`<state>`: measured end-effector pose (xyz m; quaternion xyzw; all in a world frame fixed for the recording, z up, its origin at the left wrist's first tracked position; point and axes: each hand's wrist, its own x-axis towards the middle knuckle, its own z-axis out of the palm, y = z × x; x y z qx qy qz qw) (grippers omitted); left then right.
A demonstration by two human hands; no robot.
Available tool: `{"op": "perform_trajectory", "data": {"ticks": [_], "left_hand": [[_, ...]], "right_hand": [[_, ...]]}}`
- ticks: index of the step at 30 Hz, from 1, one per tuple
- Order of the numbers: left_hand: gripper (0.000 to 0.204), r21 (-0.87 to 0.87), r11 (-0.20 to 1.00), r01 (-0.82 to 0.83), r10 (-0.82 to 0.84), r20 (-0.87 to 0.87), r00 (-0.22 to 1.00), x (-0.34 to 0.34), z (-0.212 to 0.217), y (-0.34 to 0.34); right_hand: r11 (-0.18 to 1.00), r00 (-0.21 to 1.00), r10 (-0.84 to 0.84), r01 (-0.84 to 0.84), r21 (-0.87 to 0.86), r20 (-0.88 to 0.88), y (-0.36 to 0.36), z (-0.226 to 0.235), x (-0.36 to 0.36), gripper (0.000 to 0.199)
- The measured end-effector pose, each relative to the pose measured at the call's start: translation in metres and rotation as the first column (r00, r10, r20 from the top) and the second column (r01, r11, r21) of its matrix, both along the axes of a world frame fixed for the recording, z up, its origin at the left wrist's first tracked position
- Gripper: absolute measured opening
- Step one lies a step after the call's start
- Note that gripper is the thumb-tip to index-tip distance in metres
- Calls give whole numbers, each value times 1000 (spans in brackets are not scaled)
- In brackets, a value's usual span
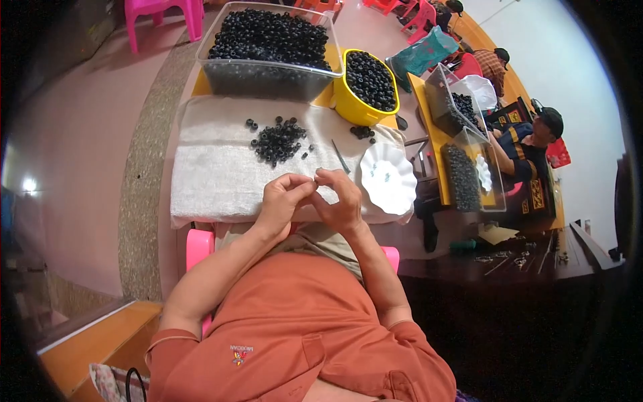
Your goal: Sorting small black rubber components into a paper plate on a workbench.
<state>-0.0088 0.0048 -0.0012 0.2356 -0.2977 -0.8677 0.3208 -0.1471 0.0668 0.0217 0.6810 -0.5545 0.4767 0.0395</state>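
Note:
My left hand (282,201) and my right hand (341,204) meet over the near part of a cloth-covered table (207,177). Thumbs and fingertips of both are pinched together around something tiny and dark, mostly hidden by the fingers, so its kind cannot be told. Just beyond them a loose pile of small black ring-shaped parts (278,141) lies on the white cloth. A thin dark tool (341,155) rests past my right hand, touched by neither hand. To the right sits a white scalloped dish (395,191) with a few small bits inside.
At the table's far side stand a clear bin (261,79) and a yellow tub (348,107), both full of black parts. Several parts lie by the tub. Rightward, another person (519,144) sits at a table with clear boxes (492,201). A pink stool (164,8) stands far left.

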Motion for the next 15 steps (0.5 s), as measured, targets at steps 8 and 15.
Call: {"op": "perform_trajectory", "data": {"ticks": [8,15], "left_hand": [[9,-14,1000,-19,19,27,999,1,0,-1],[10,-24,1000,-7,9,58,998,1,-2,-1]], "right_hand": [[995,1000,-9,9,103,2,-2,15,-18,27],[959,994,-72,45,281,87,-8,29,-58,23]]}}
